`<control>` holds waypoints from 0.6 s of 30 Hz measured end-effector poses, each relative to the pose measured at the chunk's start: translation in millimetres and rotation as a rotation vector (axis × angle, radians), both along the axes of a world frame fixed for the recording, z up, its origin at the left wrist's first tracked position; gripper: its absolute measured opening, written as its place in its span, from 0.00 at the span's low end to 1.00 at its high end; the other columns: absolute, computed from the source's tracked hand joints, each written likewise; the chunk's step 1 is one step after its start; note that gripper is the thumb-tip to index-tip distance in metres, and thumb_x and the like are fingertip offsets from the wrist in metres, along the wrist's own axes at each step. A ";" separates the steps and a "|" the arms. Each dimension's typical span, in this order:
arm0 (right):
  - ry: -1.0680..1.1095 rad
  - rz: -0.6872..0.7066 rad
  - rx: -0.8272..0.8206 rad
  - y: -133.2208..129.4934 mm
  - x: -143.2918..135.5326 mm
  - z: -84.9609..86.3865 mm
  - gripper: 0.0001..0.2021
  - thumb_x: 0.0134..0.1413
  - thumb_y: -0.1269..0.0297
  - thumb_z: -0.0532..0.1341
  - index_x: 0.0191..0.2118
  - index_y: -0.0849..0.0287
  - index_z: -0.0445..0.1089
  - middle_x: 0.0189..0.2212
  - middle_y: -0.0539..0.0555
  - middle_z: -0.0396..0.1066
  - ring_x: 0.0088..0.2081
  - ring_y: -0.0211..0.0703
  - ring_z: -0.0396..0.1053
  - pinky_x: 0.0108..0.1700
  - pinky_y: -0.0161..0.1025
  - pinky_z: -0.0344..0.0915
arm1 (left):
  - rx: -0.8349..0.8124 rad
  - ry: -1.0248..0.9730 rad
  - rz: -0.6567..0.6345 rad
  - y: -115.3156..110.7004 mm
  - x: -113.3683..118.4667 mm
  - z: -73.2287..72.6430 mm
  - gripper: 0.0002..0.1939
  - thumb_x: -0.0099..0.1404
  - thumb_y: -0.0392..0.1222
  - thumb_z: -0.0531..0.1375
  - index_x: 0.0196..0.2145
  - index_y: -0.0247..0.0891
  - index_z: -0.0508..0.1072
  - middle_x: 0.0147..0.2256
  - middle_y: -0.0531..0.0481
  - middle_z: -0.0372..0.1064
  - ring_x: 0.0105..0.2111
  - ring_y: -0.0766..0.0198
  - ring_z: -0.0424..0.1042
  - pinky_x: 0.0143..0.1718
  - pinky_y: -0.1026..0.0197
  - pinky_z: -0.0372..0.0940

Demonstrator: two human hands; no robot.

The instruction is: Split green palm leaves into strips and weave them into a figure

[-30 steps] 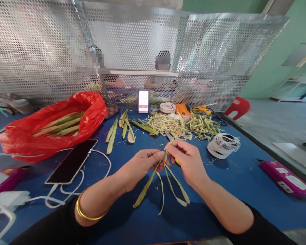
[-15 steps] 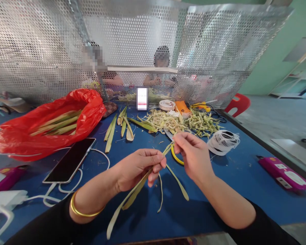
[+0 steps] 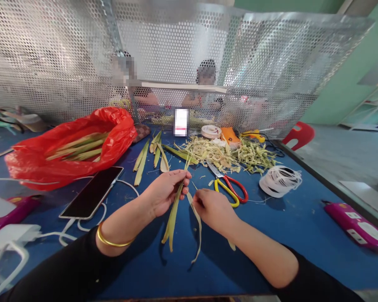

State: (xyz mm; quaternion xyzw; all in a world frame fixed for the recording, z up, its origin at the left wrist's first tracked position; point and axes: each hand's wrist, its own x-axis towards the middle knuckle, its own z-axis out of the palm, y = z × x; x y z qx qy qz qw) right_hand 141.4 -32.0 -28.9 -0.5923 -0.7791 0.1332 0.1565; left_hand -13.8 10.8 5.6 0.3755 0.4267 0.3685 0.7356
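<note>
Green-yellow leaf strips [image 3: 173, 218] hang from my left hand [image 3: 171, 189], whose fingers are closed around their upper part; thin tips stick up above it. My right hand [image 3: 212, 209] is just to the right and a little lower, fingers curled together beside a pale, curved strip [image 3: 197, 222]. What its fingertips pinch is too small to make out. Part of another strip [image 3: 232, 245] shows below my right wrist. Scissors [image 3: 228, 186] with red and yellow handles lie on the blue table beyond my right hand.
At the left are a red bag [image 3: 116, 126] of leaves, a phone [image 3: 92, 193] and white cables. Ahead lie loose leaves [image 3: 141, 163] and a pile of scraps [image 3: 212, 153]. White cord [image 3: 279, 181] and a purple device [image 3: 355, 224] are at the right. People sit behind a perforated screen [image 3: 176, 50].
My right hand has moved down and left, uncovering the scissors. The strips in my left hand now hang more steeply. The whole view has shifted slightly.
</note>
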 end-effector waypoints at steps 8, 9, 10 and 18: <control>0.039 -0.029 0.013 3.6 -2.2 -5.0 0.08 0.52 0.58 0.61 0.31 0.57 0.66 0.27 0.50 0.71 0.27 0.39 0.67 0.27 0.34 0.49 | 0.021 -0.022 0.027 -2.4 1.5 -0.2 0.06 0.63 0.36 0.55 0.29 0.34 0.68 0.22 0.55 0.61 0.18 0.73 0.63 0.19 0.69 0.58; 0.032 -0.004 0.021 3.5 -3.2 -6.2 0.05 0.53 0.62 0.60 0.30 0.57 0.66 0.28 0.50 0.71 0.27 0.39 0.67 0.27 0.35 0.48 | 0.021 -0.025 0.023 -2.8 1.8 -0.7 0.06 0.63 0.36 0.55 0.29 0.34 0.68 0.22 0.55 0.61 0.18 0.73 0.63 0.19 0.70 0.58; 0.044 -0.003 0.033 3.9 -3.1 -6.9 0.03 0.53 0.65 0.58 0.29 0.57 0.66 0.28 0.51 0.71 0.28 0.40 0.67 0.27 0.35 0.48 | 0.022 -0.027 0.020 -3.2 2.1 -1.2 0.06 0.63 0.36 0.55 0.29 0.34 0.68 0.22 0.56 0.61 0.18 0.73 0.63 0.18 0.70 0.58; 0.976 -0.272 -0.083 17.0 17.6 1.1 0.11 0.51 0.55 0.60 0.26 0.56 0.63 0.17 0.45 0.60 0.18 0.35 0.58 0.22 0.33 0.53 | 0.025 -0.069 0.106 -5.2 5.7 -1.7 0.08 0.66 0.34 0.52 0.29 0.34 0.68 0.24 0.54 0.63 0.22 0.70 0.69 0.25 0.66 0.68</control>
